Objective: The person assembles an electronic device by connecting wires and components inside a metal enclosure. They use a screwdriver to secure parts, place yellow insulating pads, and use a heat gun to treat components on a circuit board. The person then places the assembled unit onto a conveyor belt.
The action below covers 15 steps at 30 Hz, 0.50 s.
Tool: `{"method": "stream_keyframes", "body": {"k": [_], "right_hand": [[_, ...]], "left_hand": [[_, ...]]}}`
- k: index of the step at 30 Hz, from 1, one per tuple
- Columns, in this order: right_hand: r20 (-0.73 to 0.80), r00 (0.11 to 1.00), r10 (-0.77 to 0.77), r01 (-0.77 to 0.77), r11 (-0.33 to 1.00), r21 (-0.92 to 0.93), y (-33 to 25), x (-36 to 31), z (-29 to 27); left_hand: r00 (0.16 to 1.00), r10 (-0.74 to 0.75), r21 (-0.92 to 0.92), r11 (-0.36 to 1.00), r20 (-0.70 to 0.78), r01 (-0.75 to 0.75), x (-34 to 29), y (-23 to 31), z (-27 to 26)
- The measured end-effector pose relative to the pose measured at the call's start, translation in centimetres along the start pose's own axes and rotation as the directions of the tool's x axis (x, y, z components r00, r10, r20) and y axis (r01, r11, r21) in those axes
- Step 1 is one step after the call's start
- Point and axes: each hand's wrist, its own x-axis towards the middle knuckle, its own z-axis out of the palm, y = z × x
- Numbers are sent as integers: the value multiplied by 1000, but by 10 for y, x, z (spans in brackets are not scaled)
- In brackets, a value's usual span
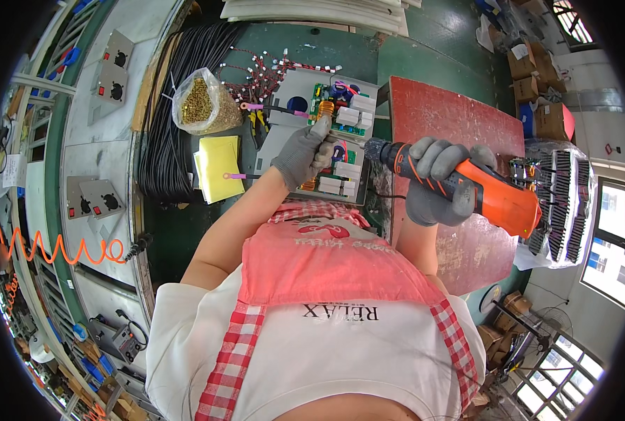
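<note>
The power drill (pixel 505 202), orange with dark grey parts, is tilted, its chuck end pointing left toward the boards and its orange base right and nearer. The far circuit board (pixel 359 102) and near circuit board (pixel 347 156), both green with white blocks, lie on grey metal plates (pixel 276 142).

The gloved right hand (pixel 435 179) grips an orange-and-black power driver (pixel 500 199), while the gloved left hand (pixel 303 154) is at 2 circuit boards (pixel 342 109) on grey plates (pixel 275 137). A clear bag (pixel 221 112) of brass-coloured parts (pixel 196 104) stands near yellow sheets (pixel 220 170) and black cables (pixel 164 147).
</note>
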Motion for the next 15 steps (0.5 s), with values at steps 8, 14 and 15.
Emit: {"method": "stream_keyframes", "body": {"k": [8,14,15], "right_hand": [[-53,995,80,-82,996,-36,22,-17,-14],[-367,927,81,-202,932,-303,50,-34,-63],[-397,914,84,-228,916,-332,55,-37,-70]], "left_hand": [[950,-297,-44,955,-95,294,10,-35,-10],[955,157,646,762,-250,43,8,-12,-44],[923,229,737,671,-310,81,11,-5,-51]]}}
